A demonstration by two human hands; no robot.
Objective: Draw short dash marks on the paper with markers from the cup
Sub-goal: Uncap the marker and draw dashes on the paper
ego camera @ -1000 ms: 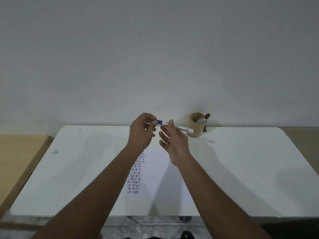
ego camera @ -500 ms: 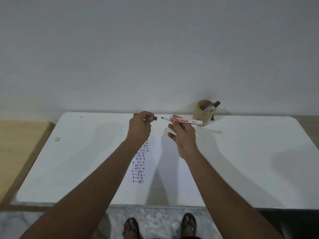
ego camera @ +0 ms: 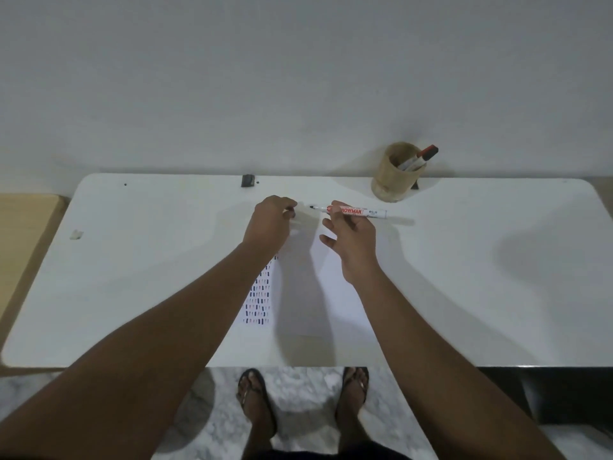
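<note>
Your right hand is pinching an uncapped white marker, labelled "SNOWMAN" in red, between thumb and forefinger above the white bench, its other fingers spreading loosely. Your left hand is curling shut around a small dark cap. Both are hovering over the paper with its dash marks; the cup is standing at the bench's far edge.

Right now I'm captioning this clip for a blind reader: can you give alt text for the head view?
The right hand holds an uncapped white marker level above a white sheet of paper with columns of short dashes, while the left hand pinches its small dark cap. A round tan cup holding more markers stands at the back of the white table.
</note>
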